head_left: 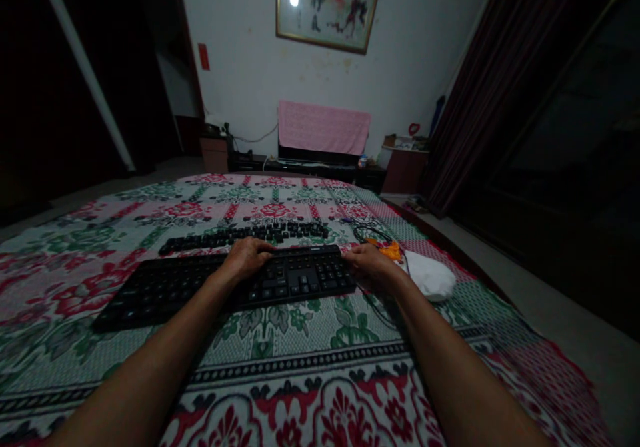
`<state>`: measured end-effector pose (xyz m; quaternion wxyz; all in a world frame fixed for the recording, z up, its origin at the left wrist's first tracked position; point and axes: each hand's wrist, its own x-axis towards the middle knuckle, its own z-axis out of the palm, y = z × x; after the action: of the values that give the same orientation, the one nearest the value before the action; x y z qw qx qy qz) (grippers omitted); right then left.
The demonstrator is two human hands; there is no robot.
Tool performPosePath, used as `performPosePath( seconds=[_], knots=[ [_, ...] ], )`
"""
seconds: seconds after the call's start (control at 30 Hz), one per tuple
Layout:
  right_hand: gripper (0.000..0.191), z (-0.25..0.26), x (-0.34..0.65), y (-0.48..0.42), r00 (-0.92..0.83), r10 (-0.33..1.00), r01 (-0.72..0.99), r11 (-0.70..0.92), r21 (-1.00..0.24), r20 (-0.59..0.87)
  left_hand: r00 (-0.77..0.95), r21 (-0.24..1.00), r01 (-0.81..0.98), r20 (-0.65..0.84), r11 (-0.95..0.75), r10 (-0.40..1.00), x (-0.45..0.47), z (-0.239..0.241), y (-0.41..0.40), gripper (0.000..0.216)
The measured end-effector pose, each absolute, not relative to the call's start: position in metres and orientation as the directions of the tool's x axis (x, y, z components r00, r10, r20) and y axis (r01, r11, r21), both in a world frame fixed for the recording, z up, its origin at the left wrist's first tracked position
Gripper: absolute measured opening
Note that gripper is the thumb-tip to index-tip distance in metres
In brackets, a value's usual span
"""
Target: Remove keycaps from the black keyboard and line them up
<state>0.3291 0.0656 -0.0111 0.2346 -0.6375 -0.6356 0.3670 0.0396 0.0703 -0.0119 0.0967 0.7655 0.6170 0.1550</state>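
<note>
A black keyboard lies across the patterned bedspread, with some key positions in its right half looking bare. At its far edge, my left hand is closed on the frame, the thumb over the top and the fingers at the rim. My right hand is closed at the far right corner of the keyboard, its fingertips partly hidden. Just beyond the keyboard, many loose black keycaps lie in rough rows. An orange object, its kind unclear, lies right behind my right hand.
A white cloth-like bundle lies to the right of my right forearm. A black cable coils near the orange object. The bedspread reaches the bed's right edge. Farther off, a pink cloth drapes over a screen-like thing on a low stand.
</note>
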Motion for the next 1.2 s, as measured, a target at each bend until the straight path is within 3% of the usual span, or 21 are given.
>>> performPosePath(
  seconds=[0.17, 0.27, 0.37, 0.63, 0.77, 0.97, 1.07, 1.2],
  knots=[
    [0.021, -0.011, 0.329, 0.085, -0.148, 0.979, 0.62, -0.021, -0.784, -0.143, 0.184, 0.359, 0.908, 0.13, -0.219, 0.974, 0.039, -0.014, 0.071, 0.031],
    [0.017, -0.016, 0.322, 0.109, -0.095, 0.995, 0.688, 0.069, -0.722, 0.004, 0.179, 0.37, 0.904, 0.128, -0.214, 0.976, 0.038, -0.016, 0.072, 0.031],
    [0.027, -0.024, 0.312, 0.135, -0.057, 0.994, 0.774, 0.103, -0.624, 0.094, 0.174, 0.36, 0.909, 0.13, -0.21, 0.976, 0.038, -0.017, 0.073, 0.03],
    [0.054, -0.022, 0.304, 0.161, -0.079, 0.995, 0.836, 0.103, -0.539, 0.067, 0.188, 0.366, 0.904, 0.126, -0.222, 0.974, 0.038, -0.017, 0.073, 0.03],
    [0.055, -0.016, 0.302, 0.164, -0.124, 0.991, 0.836, 0.126, -0.533, 0.039, 0.177, 0.361, 0.909, 0.114, -0.207, 0.978, 0.038, -0.016, 0.073, 0.03],
    [0.035, -0.014, 0.298, 0.162, -0.121, 0.992, 0.834, 0.115, -0.54, 0.024, 0.179, 0.355, 0.912, 0.108, -0.206, 0.978, 0.039, -0.014, 0.073, 0.031],
    [0.029, -0.015, 0.302, 0.154, -0.123, 0.992, 0.81, 0.114, -0.575, 0.024, 0.171, 0.345, 0.918, 0.108, -0.198, 0.979, 0.04, -0.014, 0.072, 0.031],
    [0.035, -0.01, 0.316, 0.133, -0.172, 0.985, 0.718, 0.129, -0.684, 0.004, 0.188, 0.338, 0.916, 0.118, -0.218, 0.975, 0.039, -0.015, 0.072, 0.031]
  ],
)
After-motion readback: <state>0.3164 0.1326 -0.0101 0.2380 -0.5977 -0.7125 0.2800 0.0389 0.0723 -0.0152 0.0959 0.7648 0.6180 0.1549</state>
